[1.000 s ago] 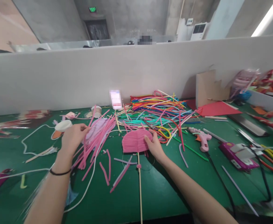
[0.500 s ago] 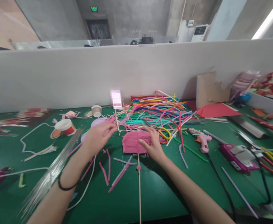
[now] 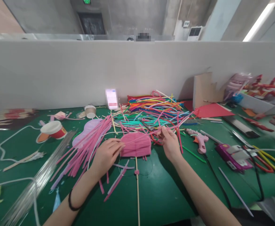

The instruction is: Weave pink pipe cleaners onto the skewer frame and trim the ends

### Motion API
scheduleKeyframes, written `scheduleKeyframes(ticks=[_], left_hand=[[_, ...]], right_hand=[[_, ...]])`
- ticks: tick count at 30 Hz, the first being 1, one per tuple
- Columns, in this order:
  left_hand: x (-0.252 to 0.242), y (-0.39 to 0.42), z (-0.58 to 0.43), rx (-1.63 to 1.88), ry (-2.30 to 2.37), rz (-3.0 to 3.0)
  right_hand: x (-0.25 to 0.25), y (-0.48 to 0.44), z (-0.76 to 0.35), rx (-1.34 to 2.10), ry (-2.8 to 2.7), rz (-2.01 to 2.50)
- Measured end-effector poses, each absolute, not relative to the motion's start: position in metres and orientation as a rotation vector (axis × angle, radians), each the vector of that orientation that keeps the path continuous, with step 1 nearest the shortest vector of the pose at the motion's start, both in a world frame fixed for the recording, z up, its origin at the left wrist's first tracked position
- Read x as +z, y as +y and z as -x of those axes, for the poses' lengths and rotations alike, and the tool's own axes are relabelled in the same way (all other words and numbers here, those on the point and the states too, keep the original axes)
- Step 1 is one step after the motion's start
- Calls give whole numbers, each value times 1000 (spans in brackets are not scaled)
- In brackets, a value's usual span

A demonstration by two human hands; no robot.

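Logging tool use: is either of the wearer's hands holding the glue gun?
No, the glue gun lies on the green table, apart from both the left hand and the right hand.

A: What is held?
B: The left hand [image 3: 108, 154] and the right hand [image 3: 169, 142] pinch a thin pink strip [image 3: 139, 138], passing over a ribbed pink panel [image 3: 135, 149].
A: What meets the panel's lower edge?
B: A pale stick [image 3: 138, 194], running toward the viewer over the green table [image 3: 164, 197].
A: And around these?
B: Loose pink strips [image 3: 87, 150] at left, a multicoloured heap [image 3: 151, 108] behind, a pink glue gun [image 3: 201, 142] at right.
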State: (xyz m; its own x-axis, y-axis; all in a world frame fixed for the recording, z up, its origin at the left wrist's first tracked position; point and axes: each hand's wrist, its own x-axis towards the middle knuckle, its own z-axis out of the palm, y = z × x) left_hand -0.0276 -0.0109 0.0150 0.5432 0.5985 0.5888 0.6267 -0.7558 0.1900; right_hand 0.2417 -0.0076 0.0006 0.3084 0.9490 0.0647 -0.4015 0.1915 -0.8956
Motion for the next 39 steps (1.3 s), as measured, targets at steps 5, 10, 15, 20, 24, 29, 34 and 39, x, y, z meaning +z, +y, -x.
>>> scheduleKeyframes(ticks=[5,10,15,20,24,29,34,39], left_hand=[[6,-19,26,-1045,-1061,2773],[4,-21,27,-1048,-1102,2802],[9,-25,33,-1067,-1282,2772],[6,-31,27,-1014,-1377,2730],[8,-31,33,-873,-1396,2672],[21,-28,71,-593,-1483,2540],[27,-37,77,-420,-1605,2461],[14,-57,33,-621,-1443,2760]], right_hand=[[0,-25,-231,1152,-998,1011],[4,-33,-245,941,-904,1120],[4,-53,-271,832,-1039,1218],[-5,-69,-268,760,-1184,1296],[-9,-67,-268,669,-1242,1346],[-10,-67,-269,608,-1230,1365],[-14,-66,-264,677,-1269,1348],[-20,-67,-260,742,-1356,1346]])
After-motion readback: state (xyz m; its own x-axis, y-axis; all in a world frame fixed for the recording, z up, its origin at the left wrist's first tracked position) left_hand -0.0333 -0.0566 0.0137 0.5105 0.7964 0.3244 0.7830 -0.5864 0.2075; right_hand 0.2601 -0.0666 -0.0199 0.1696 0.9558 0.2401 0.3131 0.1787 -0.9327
